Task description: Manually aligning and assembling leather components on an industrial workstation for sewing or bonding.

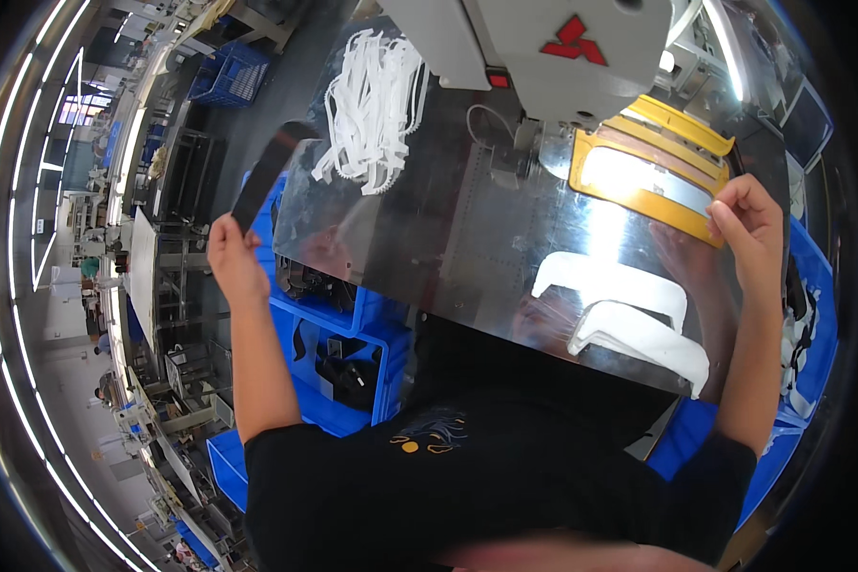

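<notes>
My left hand (236,259) is closed on the lower end of a black strap (275,172), which stands up and away beyond the left edge of the metal work plate (400,250). On the right, my right hand (751,221) pinches the right edge of a yellow slotted frame (629,197). That frame lies on the plate beside the white machine head (567,62). Two curved white pieces (612,284) (639,341) rest near the plate's front edge. A heap of white toothed strips (372,110) sits at the plate's far left.
Blue bins (360,319) with black parts stand below the plate's left side. Another blue bin (820,329) at the right holds white and black pieces. A blue crate (231,74) stands farther off, and a dark screen (808,124) is at the far right.
</notes>
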Demonstrator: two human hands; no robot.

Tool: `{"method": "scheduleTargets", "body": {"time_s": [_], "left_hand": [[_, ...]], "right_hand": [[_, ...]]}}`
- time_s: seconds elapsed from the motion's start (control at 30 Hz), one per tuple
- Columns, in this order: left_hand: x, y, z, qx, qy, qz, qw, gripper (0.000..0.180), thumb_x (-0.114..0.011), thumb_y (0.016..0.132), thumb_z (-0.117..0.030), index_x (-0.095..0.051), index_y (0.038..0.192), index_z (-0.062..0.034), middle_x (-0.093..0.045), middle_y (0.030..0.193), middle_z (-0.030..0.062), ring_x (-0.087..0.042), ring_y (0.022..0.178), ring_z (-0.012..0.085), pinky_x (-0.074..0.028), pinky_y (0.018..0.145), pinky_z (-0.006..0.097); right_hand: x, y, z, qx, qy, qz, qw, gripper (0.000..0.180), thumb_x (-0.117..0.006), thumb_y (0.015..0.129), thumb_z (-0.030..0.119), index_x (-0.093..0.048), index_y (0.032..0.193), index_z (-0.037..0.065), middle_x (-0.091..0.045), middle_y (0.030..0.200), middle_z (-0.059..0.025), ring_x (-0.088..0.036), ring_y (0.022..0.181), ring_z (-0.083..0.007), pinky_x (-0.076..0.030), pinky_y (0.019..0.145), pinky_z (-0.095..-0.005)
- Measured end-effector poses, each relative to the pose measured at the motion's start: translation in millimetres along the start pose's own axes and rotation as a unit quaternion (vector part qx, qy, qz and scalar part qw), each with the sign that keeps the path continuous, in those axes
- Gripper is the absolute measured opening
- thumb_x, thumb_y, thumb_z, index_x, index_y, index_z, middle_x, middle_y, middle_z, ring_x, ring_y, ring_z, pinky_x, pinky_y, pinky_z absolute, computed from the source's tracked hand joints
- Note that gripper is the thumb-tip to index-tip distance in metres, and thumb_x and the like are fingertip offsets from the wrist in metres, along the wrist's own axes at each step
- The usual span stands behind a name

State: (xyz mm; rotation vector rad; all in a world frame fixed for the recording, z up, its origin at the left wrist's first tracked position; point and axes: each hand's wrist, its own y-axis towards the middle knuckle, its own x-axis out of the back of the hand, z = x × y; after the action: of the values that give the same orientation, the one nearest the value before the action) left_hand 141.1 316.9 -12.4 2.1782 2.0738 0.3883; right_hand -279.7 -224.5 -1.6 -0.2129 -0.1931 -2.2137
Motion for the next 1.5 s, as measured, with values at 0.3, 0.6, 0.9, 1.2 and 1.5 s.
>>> {"method": "scheduleTargets", "body": {"time_s": [0.3,0.6,0.9,1.2,1.5], "left_hand": [[-48.9,-21.3,-5.5,-0.214,0.480,0.095,0.845,0.052,-0.080,0.094,-0.028,-0.069,0.139,-0.0041,-0.070,0.128,0.0200,-0.064,0.122,0.0392,-0.049,0.108,0.048],[-141.6,-12.9,-17.8,-0.287,0.431,0.179,0.837,0.021,-0.074,0.097,-0.013,-0.083,0.116,-0.0084,-0.077,0.090,0.0141,-0.073,0.087,0.0323,-0.057,0.090,0.043],[-119.3,27.0,-127.0,-0.296,0.247,0.023,0.922,0.022,-0.075,0.105,-0.018,-0.080,0.114,0.0019,-0.077,0.098,0.0022,-0.065,0.087,0.0067,-0.051,0.079,0.023],[-172.0,-75.4,-205.3,-0.362,-0.014,0.478,0.800,0.012,-0.074,0.088,0.001,-0.076,0.100,0.0024,-0.074,0.092,0.0185,-0.067,0.078,0.0229,-0.050,0.070,0.035],[-279.4,-113.0,-135.2,-0.261,-0.077,0.472,0.839,0.016,-0.074,0.093,0.007,-0.079,0.107,0.0022,-0.078,0.100,0.0146,-0.074,0.088,0.0193,-0.059,0.080,0.030]], "right_hand": [[-5.4,-0.4,-4.8,-0.015,0.002,0.023,1.000,0.006,-0.074,0.099,0.008,-0.068,0.099,0.006,-0.065,0.086,0.0035,-0.061,0.078,-0.0029,-0.047,0.073,-0.0196],[-13.4,-0.4,-8.1,-0.027,0.004,0.043,0.999,0.007,-0.074,0.100,0.008,-0.069,0.100,0.003,-0.066,0.087,0.0046,-0.059,0.080,-0.0022,-0.047,0.074,-0.0202],[-9.8,-2.7,-3.5,-0.009,-0.045,0.064,0.997,0.011,-0.074,0.099,0.011,-0.067,0.093,0.004,-0.067,0.085,0.0032,-0.060,0.080,-0.0039,-0.047,0.076,-0.0222],[-23.3,-9.6,36.6,0.161,-0.109,0.110,0.975,0.062,-0.089,0.085,0.038,-0.070,0.133,0.004,-0.072,0.130,-0.0086,-0.065,0.121,-0.0188,-0.048,0.099,-0.0333],[3.3,-4.0,36.1,-0.127,0.050,0.191,0.972,0.030,-0.090,0.087,0.016,-0.077,0.110,0.002,-0.076,0.095,-0.0063,-0.069,0.077,-0.0111,-0.054,0.068,-0.0249]]}}
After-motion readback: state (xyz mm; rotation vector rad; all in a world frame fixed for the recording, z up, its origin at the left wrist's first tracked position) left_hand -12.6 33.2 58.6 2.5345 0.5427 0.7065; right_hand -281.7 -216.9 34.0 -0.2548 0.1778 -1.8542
